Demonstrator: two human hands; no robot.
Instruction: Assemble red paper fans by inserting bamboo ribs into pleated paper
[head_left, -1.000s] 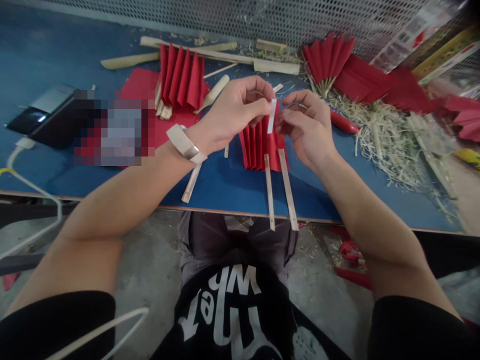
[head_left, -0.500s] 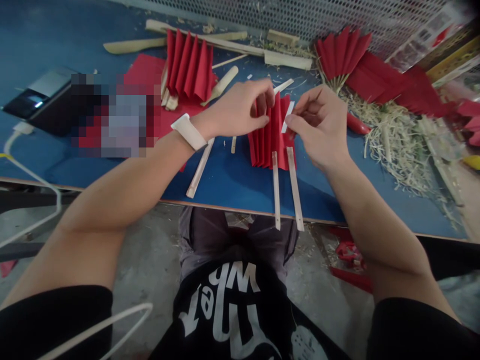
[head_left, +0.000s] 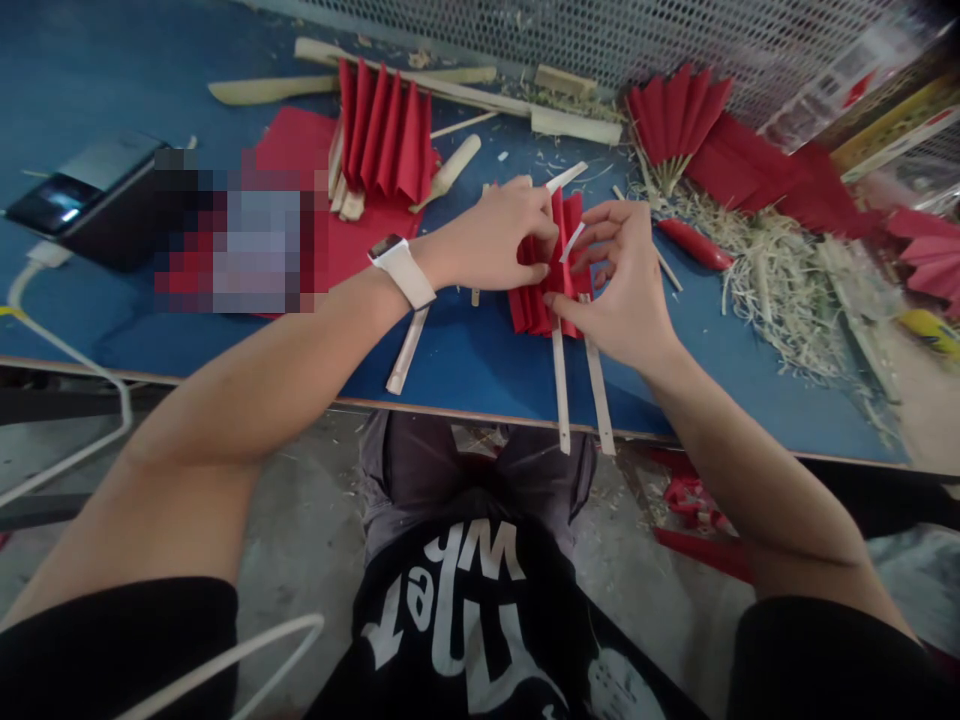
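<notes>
From afar I see, at upper centre, pleated red paper [head_left: 568, 280] between the curled left hand [head_left: 501, 242], whose pinch I cannot tell, and spread-fingered right hand [head_left: 628, 290], apparently steadying folds near the white strip [head_left: 572, 243].

Fingers [head_left: 619, 213] partly hide the pleated red paper [head_left: 531, 312]; pixelation blurs an object [head_left: 257, 250] farther left.

"Where does the head view look from?"
"Just above the wearer's shirt [head_left: 420, 655], facing forward and down."
"How near?"
"Close: counter [head_left: 487, 375] across the middle, mesh panel [head_left: 510, 40] far."
</notes>
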